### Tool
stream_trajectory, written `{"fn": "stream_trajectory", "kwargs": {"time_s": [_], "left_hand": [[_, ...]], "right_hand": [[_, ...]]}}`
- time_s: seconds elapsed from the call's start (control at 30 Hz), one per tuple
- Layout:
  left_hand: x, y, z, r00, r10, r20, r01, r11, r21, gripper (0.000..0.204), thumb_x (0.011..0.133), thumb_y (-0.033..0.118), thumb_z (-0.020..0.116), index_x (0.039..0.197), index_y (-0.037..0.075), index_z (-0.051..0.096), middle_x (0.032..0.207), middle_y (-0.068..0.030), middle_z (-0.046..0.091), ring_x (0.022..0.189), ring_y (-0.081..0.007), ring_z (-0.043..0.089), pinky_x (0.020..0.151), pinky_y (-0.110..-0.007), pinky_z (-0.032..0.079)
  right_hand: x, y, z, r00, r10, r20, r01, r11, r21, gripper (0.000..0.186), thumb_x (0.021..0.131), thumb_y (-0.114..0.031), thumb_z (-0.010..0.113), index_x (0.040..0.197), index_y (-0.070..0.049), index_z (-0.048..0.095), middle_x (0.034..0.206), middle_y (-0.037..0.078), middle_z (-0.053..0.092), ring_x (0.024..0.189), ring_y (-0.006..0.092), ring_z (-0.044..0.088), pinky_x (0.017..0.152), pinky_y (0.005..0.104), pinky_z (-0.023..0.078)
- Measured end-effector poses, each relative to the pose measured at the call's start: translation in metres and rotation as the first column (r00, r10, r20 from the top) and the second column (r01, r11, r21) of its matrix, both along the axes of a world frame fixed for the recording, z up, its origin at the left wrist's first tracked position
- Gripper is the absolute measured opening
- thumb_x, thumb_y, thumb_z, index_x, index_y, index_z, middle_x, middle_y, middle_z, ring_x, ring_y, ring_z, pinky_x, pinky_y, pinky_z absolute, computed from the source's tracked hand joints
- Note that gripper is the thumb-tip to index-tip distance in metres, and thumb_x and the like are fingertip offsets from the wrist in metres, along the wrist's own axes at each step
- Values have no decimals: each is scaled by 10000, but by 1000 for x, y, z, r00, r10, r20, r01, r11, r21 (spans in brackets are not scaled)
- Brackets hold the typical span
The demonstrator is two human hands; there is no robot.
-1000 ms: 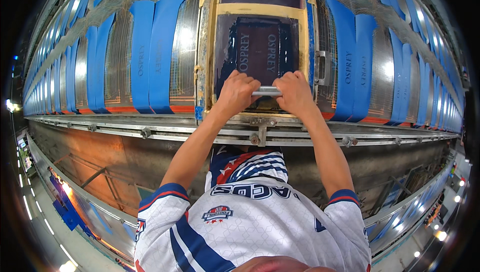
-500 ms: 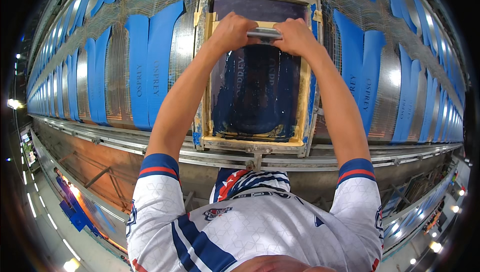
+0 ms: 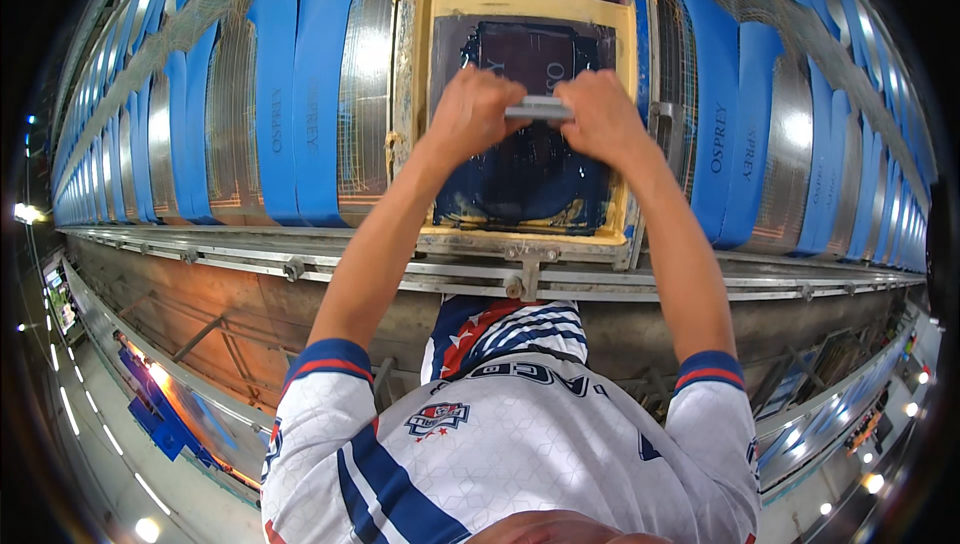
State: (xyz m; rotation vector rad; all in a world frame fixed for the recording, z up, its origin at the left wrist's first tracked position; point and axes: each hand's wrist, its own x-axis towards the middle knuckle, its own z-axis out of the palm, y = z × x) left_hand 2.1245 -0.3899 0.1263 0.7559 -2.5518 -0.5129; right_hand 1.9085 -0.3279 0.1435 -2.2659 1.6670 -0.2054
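Note:
A squeegee with a grey metal handle [image 3: 540,109] lies across the middle of a screen-printing frame. My left hand [image 3: 480,114] is wrapped round its left end, and my right hand [image 3: 600,116] grips the right end. Both hands are slightly blurred. The screen frame [image 3: 645,64] has worn wooden sides lined with yellowish tape. Dark ink [image 3: 520,189] spreads over the mesh on the near side of the squeegee, with a ragged edge beyond it. Pale lettering shows faintly through the mesh. The squeegee's blade is hidden beneath the handle and my hands.
Blue cut fabric pieces [image 3: 278,104] with dark print lie in rows on the long shiny table [image 3: 365,84] to both sides. A metal rail [image 3: 400,276] runs along the near edge, with a clamp [image 3: 530,262] joining the frame to it. Another long table [image 3: 180,384] stands behind me at left.
Both hands have drawn the squeegee toward me, from the far part of the screen to its middle. The mesh beyond it is now uncovered. My view has shifted slightly.

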Motion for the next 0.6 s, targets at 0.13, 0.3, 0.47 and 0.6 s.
{"fn": "stream_trajectory", "kwargs": {"time_s": [0.13,0.3,0.47,0.6], "left_hand": [[29,81,7,1000,20,14,-21,999,24,219,690,192,818,779,113,633,720,-47,621,723,-250,610,716,-397,422],[34,105,10,1000,20,18,-20,1000,12,224,672,169,822,794,105,646,729,-33,628,726,-232,605,729,-381,417],[31,88,16,993,-22,113,13,996,84,200,703,190,814,781,116,645,754,-43,652,750,-249,621,745,-398,427],[5,11,21,997,-5,82,6,1000,-10,224,712,246,819,766,128,636,745,-61,656,777,-291,645,746,-430,448]], "right_hand": [[30,81,7,998,-1,67,1,1000,4,171,758,-164,755,862,-104,632,846,79,621,927,265,603,926,407,410],[40,112,5,999,-10,35,13,995,-97,189,736,-150,770,888,-96,670,854,58,673,937,237,616,931,390,415],[29,94,13,999,19,39,-21,999,46,193,737,-190,780,873,-103,675,828,65,682,935,247,621,917,391,421],[2,16,17,999,26,-32,-27,999,-43,210,732,-231,785,866,-102,686,835,84,693,908,277,640,870,419,452]]}}
